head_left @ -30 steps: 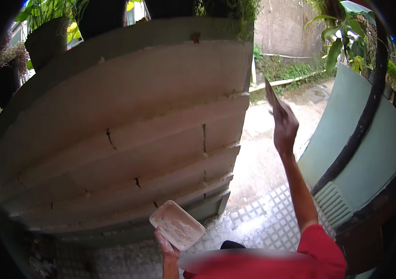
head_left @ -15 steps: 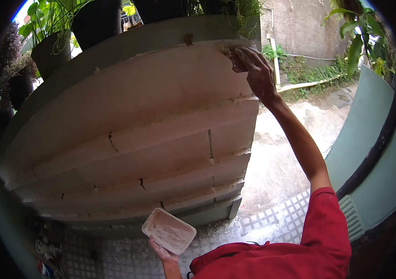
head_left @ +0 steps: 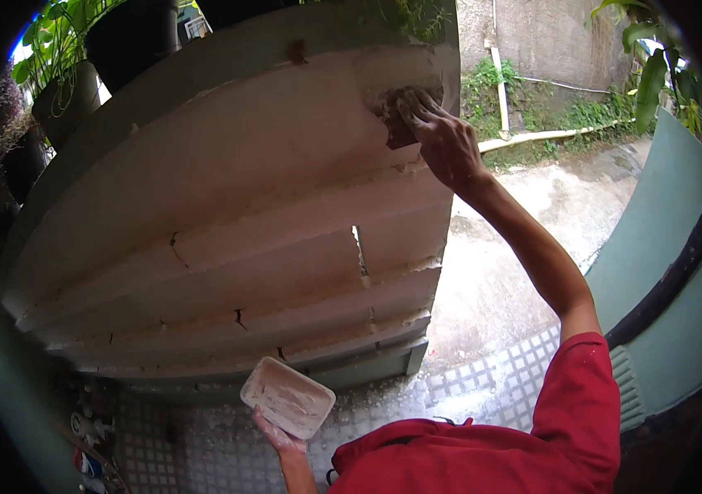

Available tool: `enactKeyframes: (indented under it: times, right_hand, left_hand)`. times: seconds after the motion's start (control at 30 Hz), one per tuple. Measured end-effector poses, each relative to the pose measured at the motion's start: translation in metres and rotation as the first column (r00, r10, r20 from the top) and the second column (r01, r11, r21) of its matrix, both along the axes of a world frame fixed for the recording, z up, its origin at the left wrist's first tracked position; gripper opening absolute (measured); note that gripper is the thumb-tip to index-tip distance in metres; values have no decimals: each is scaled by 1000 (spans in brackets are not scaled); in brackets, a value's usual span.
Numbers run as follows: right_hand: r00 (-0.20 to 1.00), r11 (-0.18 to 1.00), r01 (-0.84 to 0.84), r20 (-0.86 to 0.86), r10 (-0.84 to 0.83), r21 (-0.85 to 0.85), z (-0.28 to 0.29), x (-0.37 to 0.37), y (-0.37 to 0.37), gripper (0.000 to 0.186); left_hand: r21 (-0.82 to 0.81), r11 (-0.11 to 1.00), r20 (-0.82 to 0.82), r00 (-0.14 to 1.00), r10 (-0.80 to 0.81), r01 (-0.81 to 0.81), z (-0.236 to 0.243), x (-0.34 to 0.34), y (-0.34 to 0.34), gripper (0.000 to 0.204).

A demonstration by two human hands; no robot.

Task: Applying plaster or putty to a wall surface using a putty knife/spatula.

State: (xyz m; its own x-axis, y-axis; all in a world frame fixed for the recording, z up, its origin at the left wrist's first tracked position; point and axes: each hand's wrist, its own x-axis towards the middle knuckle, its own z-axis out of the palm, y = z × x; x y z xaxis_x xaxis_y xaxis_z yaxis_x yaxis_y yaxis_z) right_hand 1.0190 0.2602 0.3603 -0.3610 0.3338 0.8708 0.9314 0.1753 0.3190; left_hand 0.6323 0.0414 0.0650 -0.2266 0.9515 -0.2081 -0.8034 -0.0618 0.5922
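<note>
- Vs a second ago: right hand was off to the side, blade in the air; I now see blade on wall, upper right.
- Vs half a second ago: blade sits lower, with a greyish smear showing above it.
- Right grip: clamped on blade, fingers laid over its face; thumb hidden, can't tell where.
- Left hand: as before, clamped on tub, lower left edge; fingers underneath hidden from me.
- Tub: below wall, tilted; pale, rectangular, rounded corners. Paste inside, whitish, streaky.
- Blade: flat, dark, paste-smeared.
- Wall: dull pinkish face, stepped horizontal ledges with rough edges, jagged cracks.
- Floor: small square tiles, white specks.
- Sleeve: red cloth.
</note>
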Motion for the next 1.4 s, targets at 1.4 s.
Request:
enactKeyframes:
  times: [1.4]
  right_hand:
    - [996, 983, 94, 17, -92, -160, 19, 32, -10, 30]
  left_hand:
    - [-4, 999, -15, 999, 41, -41, 0, -6, -9, 66]
